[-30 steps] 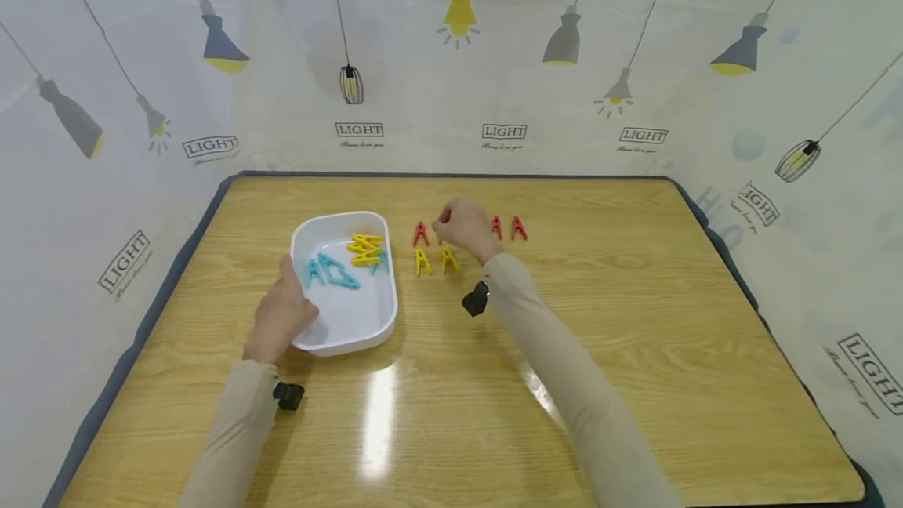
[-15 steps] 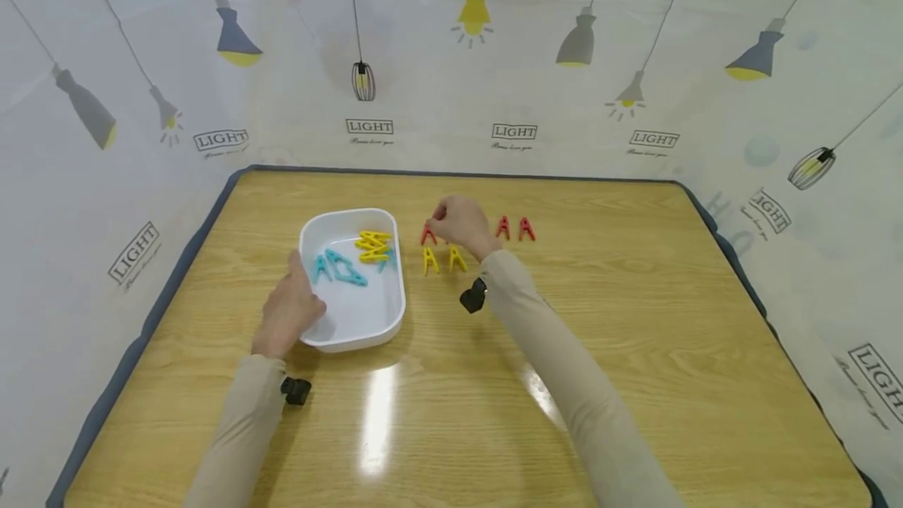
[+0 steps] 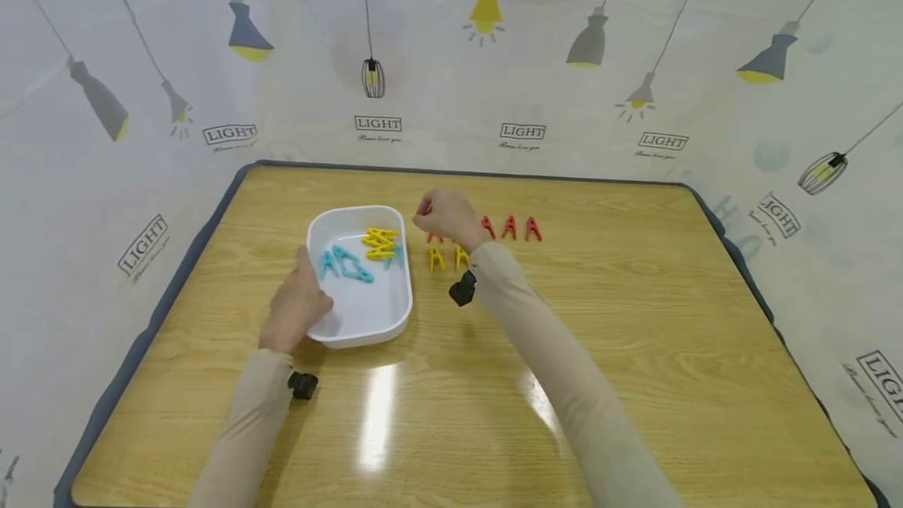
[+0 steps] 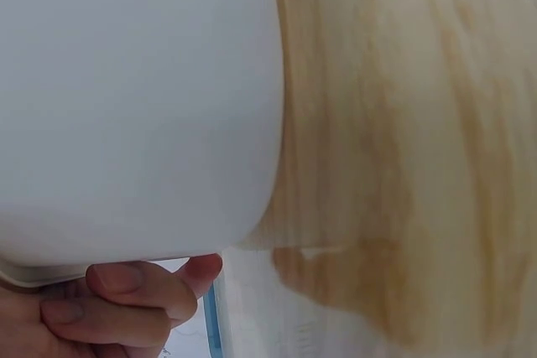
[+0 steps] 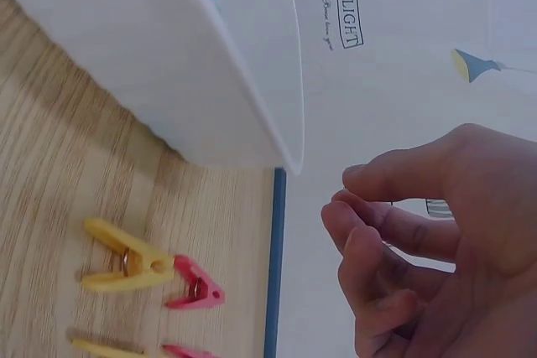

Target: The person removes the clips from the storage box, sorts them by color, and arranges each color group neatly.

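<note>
I see the tray (image 3: 358, 308) against the left hand (image 3: 296, 304), to its right, with loose clips (image 3: 381, 243) inside. The right hand (image 3: 451, 214) hangs beyond the near clip row (image 3: 436, 259); three far-row clips (image 3: 509, 227) lie to its right on the table (image 3: 635, 320).

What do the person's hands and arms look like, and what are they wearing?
The left hand and right hand are gloveless. Plain, lightly creased beige sleeves reach the wrists, each bearing a small, boxy black device. No cables are visible.
</note>
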{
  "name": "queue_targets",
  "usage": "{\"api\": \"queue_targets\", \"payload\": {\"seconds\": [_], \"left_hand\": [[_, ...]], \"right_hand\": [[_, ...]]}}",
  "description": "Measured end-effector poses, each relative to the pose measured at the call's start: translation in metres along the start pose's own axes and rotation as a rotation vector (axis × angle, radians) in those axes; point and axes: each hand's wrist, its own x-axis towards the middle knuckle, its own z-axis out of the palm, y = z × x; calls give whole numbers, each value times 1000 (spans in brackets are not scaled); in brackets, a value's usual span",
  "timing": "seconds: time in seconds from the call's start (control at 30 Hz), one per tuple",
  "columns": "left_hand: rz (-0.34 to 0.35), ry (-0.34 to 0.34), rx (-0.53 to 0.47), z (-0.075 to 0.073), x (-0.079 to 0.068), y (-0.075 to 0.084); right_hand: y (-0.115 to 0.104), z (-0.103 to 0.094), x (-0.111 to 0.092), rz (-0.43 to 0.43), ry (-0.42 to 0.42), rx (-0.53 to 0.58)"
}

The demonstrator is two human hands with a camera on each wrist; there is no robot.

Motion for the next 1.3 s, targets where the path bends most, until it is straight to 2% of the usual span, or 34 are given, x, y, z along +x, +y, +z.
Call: {"api": "queue_targets", "payload": {"seconds": [0.33,0.5,0.67,0.87,1.03,1.17,1.3], "left_hand": [[-9,-6,-27,-2,-2,2],[3,-9,-14,-2,0,4],[-7,-8,-15,0,1,3],[-9,-7,-7,0,0,1],[-9,-3,-1,0,-1,0],[-5,7,11,0,-1,1],[-2,11,14,0,-2,1]], "right_hand": [[-26,11,10,-21,-47,-10],[-33,17,16,-38,-68,-71],[-44,21,24,-46,-152,-169],[-57,25,31,-7,-252,-170],[-63,32,37,9,-322,-218],[-66,40,42,39,-338,-277],[-67,50,40,30,-304,-352]]}}
